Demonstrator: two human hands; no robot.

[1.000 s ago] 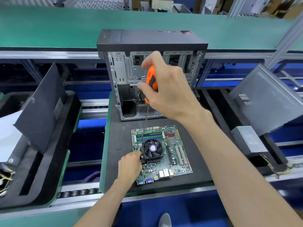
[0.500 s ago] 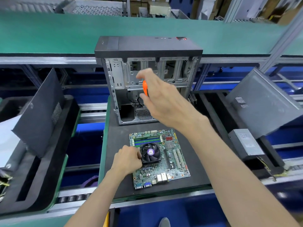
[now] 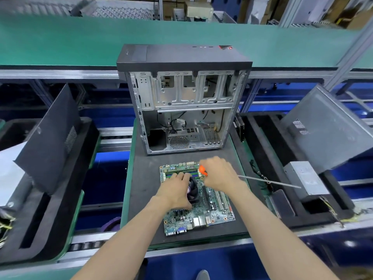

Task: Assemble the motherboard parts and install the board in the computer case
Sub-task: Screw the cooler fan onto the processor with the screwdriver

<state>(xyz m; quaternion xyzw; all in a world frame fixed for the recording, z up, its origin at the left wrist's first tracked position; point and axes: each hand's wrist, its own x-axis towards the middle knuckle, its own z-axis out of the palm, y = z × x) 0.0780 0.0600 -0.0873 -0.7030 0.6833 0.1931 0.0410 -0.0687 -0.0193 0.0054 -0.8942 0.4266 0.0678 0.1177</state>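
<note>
Far left: black side panel (image 3: 48, 136) leaning in a foam tray, not involved. Centre tabletop (image 3: 141, 188) has the motherboard (image 3: 201, 217) lying flat on the dark mat, in front of the open computer case (image 3: 184, 110), near it but not in it. Memory sticks (image 3: 181, 172) look seated along the far edge of the board. Left hand (image 3: 175, 193) sits on the cooler fan (image 3: 192, 188), grip curled around its left side, holding it. Right hand (image 3: 220, 174) just beside it over the board, grip wrapped round the orange handle of a screwdriver (image 3: 268, 181); shaft points out to the right, off the board, so no screw is being driven at this instant. Right side: power supply box (image 3: 306, 178) and a grey panel (image 3: 331, 128) parked in another tray. Progress read: cooler on and memory in, can't tell if all the cooler screws are tight. Remaining: lift the board into the case, screw it down, cable up. Case interior shows loose wires only.
</note>
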